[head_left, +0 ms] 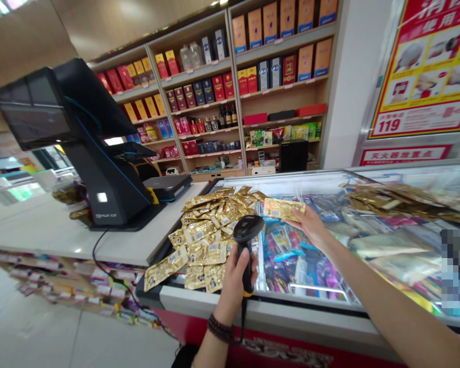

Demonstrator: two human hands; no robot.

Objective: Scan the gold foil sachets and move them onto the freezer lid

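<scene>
My left hand (235, 273), with a beaded bracelet at the wrist, is wrapped round the handle of a black barcode scanner (248, 228) near the freezer's front edge. Its head points forward, away from me. To the right and a little further off, my right hand (310, 223) holds a gold packet (283, 209) by its right end, with a barcode label showing. The packet is above the freezer's glass top. Many gold packets (201, 231) lie in a loose heap on the glass, left of and behind the scanner.
A freezer (291, 302) with bagged goods under glass spans the front. More gold packets (402, 200) lie on its right part. At left, a black point-of-sale terminal (111, 189) stands on a white counter (61, 235), its cable hanging down. Stocked shelves (232, 97) stand behind.
</scene>
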